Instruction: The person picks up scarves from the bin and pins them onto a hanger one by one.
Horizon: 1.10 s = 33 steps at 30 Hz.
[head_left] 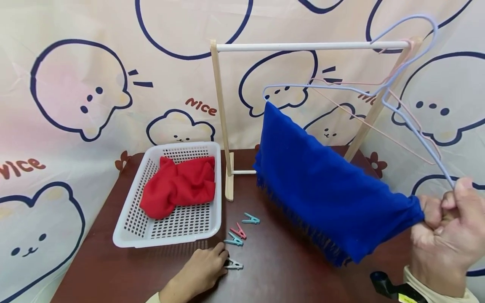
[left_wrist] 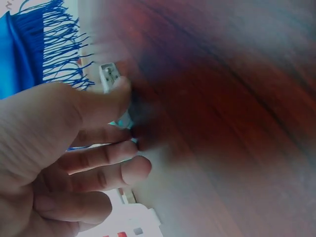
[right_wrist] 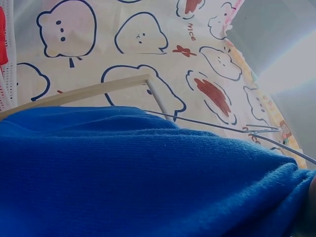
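On the right in the head view, my right hand (head_left: 449, 227) grips a bunched corner of a blue fringed scarf (head_left: 322, 181) together with the end of a light-blue clothes hanger (head_left: 411, 122). The scarf's other corner hangs at the hanger's left tip, so the cloth slants down to the right. Down at the table, my left hand (head_left: 206, 265) has its thumb and index finger at one end of a pale grey clothespin (head_left: 234, 265), pinching it. The same clothespin (left_wrist: 108, 73) shows partly behind the thumb in the left wrist view. Blue cloth (right_wrist: 148, 182) fills much of the right wrist view.
A white basket (head_left: 126, 219) with a red cloth (head_left: 179, 185) stands at left. Two teal clothespins (head_left: 251, 218) and a pink one (head_left: 238, 231) lie near it. Behind the scarf stands a wooden rack with a white bar (head_left: 295, 46); a pink hanger (head_left: 401, 145) hangs there.
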Tool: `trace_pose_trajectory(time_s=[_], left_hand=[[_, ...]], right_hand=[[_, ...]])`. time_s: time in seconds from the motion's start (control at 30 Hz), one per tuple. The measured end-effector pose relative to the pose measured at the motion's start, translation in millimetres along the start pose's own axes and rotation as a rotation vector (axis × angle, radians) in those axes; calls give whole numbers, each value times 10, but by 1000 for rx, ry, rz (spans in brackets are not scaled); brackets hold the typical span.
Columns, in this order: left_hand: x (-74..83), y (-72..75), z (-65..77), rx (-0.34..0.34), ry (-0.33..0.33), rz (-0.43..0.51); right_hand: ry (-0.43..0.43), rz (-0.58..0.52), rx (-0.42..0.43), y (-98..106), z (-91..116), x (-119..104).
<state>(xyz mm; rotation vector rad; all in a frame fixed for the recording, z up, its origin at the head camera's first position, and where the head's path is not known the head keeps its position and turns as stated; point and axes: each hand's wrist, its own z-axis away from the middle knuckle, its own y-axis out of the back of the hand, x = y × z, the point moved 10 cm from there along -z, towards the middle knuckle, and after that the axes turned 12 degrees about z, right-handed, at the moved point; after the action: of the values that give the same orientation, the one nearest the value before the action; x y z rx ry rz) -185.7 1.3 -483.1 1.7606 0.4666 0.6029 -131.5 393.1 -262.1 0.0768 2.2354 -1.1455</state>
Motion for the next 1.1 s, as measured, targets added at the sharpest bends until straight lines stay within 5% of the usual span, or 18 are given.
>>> trace_pose_trajectory(time_s=[0.53, 0.7, 0.8, 0.9, 1.1], left_hand=[[60, 4, 34, 130, -76, 10], [60, 61, 33, 140, -80, 113], [62, 260, 55, 207, -110, 177], [66, 551, 47, 271, -144, 146], [167, 1214, -119, 233, -147, 69]], right_hand=[[-29, 0, -20, -41, -5, 56], [-42, 3, -32, -55, 15, 62], [-53, -21, -23, -46, 12, 70], [-59, -19, -6, -17, 9, 73], [-29, 26, -42, -17, 35, 25]])
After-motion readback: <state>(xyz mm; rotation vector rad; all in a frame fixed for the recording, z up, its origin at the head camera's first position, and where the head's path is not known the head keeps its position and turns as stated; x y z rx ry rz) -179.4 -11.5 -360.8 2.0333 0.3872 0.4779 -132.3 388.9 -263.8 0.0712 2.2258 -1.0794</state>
